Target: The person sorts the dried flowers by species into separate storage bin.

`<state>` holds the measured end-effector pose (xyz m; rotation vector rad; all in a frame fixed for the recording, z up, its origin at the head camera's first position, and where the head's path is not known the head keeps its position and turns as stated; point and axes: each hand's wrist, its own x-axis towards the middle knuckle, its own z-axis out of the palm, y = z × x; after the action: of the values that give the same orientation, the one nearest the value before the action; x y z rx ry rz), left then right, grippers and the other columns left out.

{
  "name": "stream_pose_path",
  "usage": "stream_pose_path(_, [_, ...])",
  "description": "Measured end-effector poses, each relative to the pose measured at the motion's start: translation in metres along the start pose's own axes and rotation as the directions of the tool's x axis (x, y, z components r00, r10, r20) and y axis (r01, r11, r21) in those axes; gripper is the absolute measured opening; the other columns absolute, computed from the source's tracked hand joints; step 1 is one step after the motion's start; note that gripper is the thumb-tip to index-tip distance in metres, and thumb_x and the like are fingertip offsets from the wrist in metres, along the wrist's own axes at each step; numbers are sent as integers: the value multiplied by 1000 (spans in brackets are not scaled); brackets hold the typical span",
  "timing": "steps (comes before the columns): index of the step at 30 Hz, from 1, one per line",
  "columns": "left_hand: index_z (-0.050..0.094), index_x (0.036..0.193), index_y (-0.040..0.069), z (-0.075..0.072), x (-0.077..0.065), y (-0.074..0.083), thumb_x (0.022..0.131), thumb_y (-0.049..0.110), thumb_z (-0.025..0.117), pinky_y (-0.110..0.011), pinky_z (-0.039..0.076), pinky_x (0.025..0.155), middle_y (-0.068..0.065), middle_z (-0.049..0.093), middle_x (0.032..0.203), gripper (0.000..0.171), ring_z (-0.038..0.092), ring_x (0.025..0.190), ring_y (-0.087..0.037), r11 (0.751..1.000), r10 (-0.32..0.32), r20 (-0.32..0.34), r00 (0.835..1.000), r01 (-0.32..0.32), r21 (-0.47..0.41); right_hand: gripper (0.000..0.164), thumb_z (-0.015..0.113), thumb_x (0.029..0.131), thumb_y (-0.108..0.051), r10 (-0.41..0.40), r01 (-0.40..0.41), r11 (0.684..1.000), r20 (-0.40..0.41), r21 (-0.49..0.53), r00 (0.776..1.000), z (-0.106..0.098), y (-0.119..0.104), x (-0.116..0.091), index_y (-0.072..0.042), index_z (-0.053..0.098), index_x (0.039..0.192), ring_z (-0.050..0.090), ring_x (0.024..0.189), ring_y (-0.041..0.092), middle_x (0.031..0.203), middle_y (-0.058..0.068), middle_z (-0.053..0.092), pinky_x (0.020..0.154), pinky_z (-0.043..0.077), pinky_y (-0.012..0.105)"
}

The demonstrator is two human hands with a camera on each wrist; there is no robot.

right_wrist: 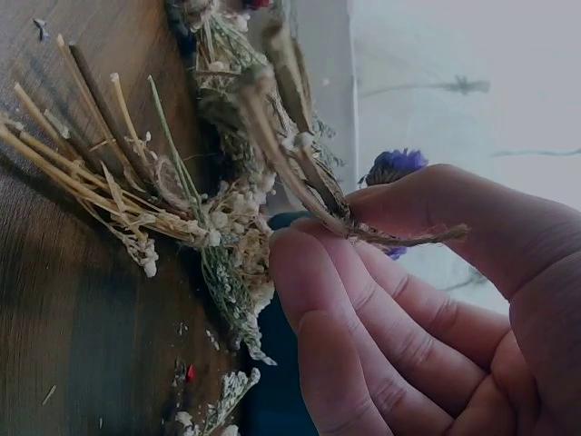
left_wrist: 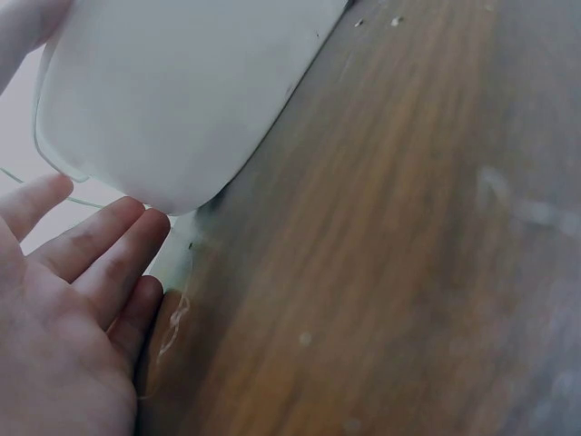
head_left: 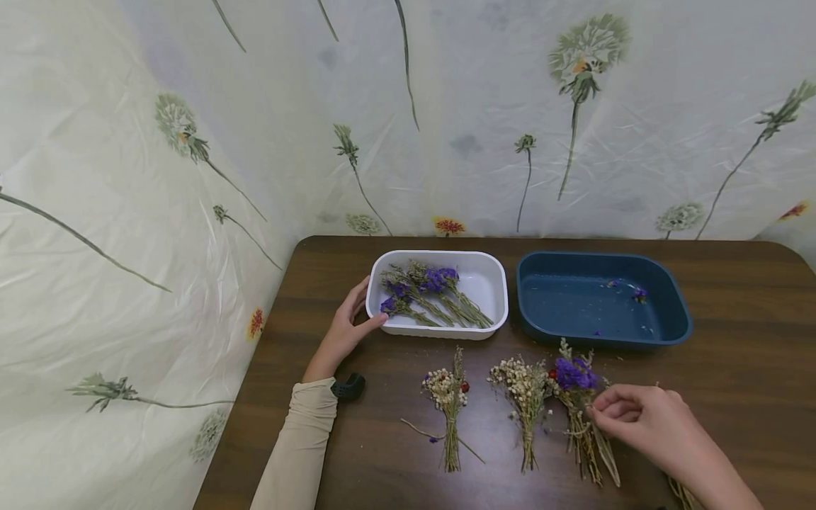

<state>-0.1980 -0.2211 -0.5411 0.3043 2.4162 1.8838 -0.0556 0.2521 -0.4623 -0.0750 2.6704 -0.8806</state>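
At your right hand (head_left: 650, 425): dried stems (right_wrist: 289, 177), pinched between thumb and fingers.
Just left of that pinch: purple-topped bouquet (head_left: 575, 375).
At your left hand (head_left: 347, 329): white tub (left_wrist: 200, 100), fingers straight against its end.

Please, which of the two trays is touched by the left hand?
The white tray, with purple-flowered stems inside: the left hand touches its left end, while the blue tray stands untouched.
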Motion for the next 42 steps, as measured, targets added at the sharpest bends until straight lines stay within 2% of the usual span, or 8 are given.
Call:
stream_pose_path(6, [30,164,25,1,0,0,95,12,75,-51,28,128,-7,36,168,83,36,154,-28,1000,-6,-3,1000,6,-2,13,77,93,-31,-55,55,998,5,3,998,3,-2,-1,-18,77,95,68,72,-3,82,-11,75,70,57,25])
stream_pose_path(10, [32,163,28,0,0,0,94,14,76,-52,29,128,-5,37,167,82,37,154,-27,1000,-7,-7,1000,7,9,7,78,92,-26,-80,80,997,-3,24,997,4,-2,0,-20,76,92,67,71,-5,79,-13,74,114,35,63])
stream_pose_path(13, [32,163,28,0,-1,0,94,16,76,-52,29,128,-6,37,167,82,37,154,-28,1000,-3,-6,1000,4,16,4,78,91,-22,-88,88,995,-11,42,996,5,-2,0,-19,75,91,65,70,-6,77,-13,73,107,11,84])
stream_pose_path(21, [33,162,32,0,-1,0,95,18,77,-51,30,128,-2,37,167,81,37,154,-26,1000,-10,-11,1000,10,19,4,77,92,-21,-97,96,994,6,53,995,5,-3,0,-18,74,91,65,70,-6,78,-12,72,106,7,86])
stream_pose_path(28, [32,163,29,0,-1,0,95,20,77,-51,29,128,-4,36,168,82,36,154,-27,1000,6,-4,1000,-6,18,5,78,91,-19,-134,136,989,-31,58,990,6,-5,-2,-19,74,88,64,68,-6,74,-14,69,107,11,83])
stream_pose_path(31, [32,162,31,0,-1,0,95,18,76,-49,29,128,-1,36,167,81,37,154,-24,1000,-1,-6,1000,1,18,4,77,92,-20,-126,128,991,-35,36,991,5,-8,-3,-19,74,89,64,69,-6,75,-13,69,113,40,56])
stream_pose_path(35, [32,162,31,0,-1,0,95,16,76,-49,29,128,0,36,167,81,36,154,-24,1000,-9,-7,1000,9,11,3,78,91,-20,-116,118,993,-76,28,990,4,-11,-6,-18,76,91,64,69,-4,77,-11,71,64,57,22])
stream_pose_path(42, [32,162,32,0,-2,1,95,16,75,-50,29,128,-1,36,168,81,36,154,-24,1000,-11,-5,1000,11,8,3,79,91,-19,-124,131,990,-127,51,984,3,-13,-5,-18,77,92,65,70,-4,77,-11,73,63,58,20])
